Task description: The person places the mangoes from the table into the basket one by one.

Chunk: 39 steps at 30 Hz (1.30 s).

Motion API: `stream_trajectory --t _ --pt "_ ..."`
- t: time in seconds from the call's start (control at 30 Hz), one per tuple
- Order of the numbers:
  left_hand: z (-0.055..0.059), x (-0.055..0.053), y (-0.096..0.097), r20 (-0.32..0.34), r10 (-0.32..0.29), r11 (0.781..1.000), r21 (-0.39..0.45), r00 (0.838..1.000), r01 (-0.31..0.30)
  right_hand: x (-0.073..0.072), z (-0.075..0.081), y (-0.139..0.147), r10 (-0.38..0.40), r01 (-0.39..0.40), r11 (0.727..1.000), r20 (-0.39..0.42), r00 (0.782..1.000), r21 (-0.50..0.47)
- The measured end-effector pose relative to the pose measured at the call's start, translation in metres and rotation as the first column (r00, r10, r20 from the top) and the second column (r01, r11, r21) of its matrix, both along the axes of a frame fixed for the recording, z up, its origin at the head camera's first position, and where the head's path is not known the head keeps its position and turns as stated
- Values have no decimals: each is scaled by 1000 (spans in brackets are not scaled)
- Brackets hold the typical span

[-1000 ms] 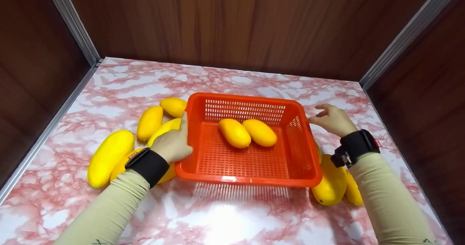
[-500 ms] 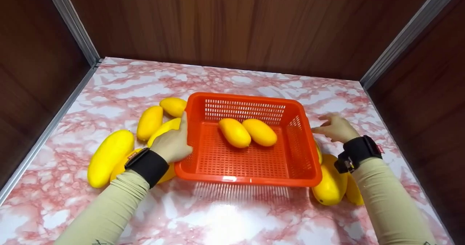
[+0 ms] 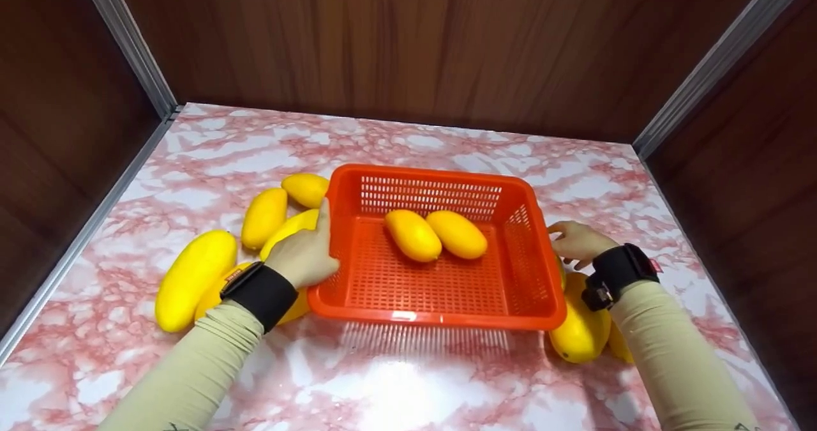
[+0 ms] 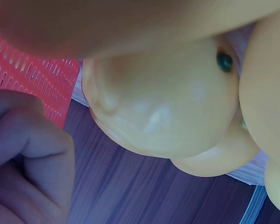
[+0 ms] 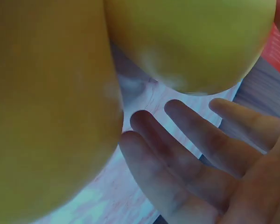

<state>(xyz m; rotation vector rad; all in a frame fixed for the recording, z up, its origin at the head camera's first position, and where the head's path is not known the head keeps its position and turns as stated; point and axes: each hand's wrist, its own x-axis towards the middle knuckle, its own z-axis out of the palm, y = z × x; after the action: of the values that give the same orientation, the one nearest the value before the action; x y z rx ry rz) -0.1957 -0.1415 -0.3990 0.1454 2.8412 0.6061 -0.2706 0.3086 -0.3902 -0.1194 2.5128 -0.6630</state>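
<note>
My left hand (image 3: 303,252) holds the left rim of an orange-red plastic basket (image 3: 434,319), index finger along the rim and thumb over its inner side. Two yellow mangoes, one on the left (image 3: 413,236) and one on the right (image 3: 457,234), lie side by side inside. Just outside the basket's right wall is my right hand (image 3: 582,242), reaching down over mangoes there. In the right wrist view its fingers are spread, fingertips close to a big mango (image 5: 51,116) and below another mango (image 5: 191,42). A mango (image 3: 579,322) lies under the right wrist, partly hiding others.
Several more mangoes lie left of the basket, among them a long one (image 3: 196,281) and an upper one (image 3: 305,189); the left forearm covers some. The marbled pink and white table (image 3: 255,380) is walled by dark wood panels (image 3: 408,48) with metal corner strips.
My right hand has moved down and slightly toward the basket's right wall, nearer the mangoes there. The left hand, the basket and the two mangoes inside stay in place.
</note>
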Motion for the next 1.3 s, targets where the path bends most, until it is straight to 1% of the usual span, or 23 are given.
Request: stream_trajectory --t 0.2,0.37,0.53,0.63,0.8,1.03,1.13,1.3 --pt "-1 0 -1 -5 -14 1000 4 1000 14 0 -1 -4 2 -2 1000 26 1000 -4" --pt "-1 0 -1 1 -14 1000 4 1000 14 -1 -2 -6 27 -22 997 68 997 -75" --pt "-1 0 -2 6 -3 1000 2 1000 3 -2 -4 -5 33 -10 986 136 990 -169" --pt "0 0 -2 5 1 1000 3 1000 -1 -1 -4 -5 30 0 983 159 987 -183" --pt "-1 1 -1 0 -3 1000 6 1000 3 0 -4 -5 28 -6 987 135 990 -159" --pt "-1 0 -1 4 -10 1000 3 1000 10 2 -4 -6 23 -9 986 83 996 -164" --pt "0 0 -1 -4 -11 1000 3 1000 11 2 -3 -6 24 -15 988 59 998 -153" --pt "-1 0 -1 -13 -13 1000 5 1000 13 1 -2 -5 -3 7 992 31 1000 -127"
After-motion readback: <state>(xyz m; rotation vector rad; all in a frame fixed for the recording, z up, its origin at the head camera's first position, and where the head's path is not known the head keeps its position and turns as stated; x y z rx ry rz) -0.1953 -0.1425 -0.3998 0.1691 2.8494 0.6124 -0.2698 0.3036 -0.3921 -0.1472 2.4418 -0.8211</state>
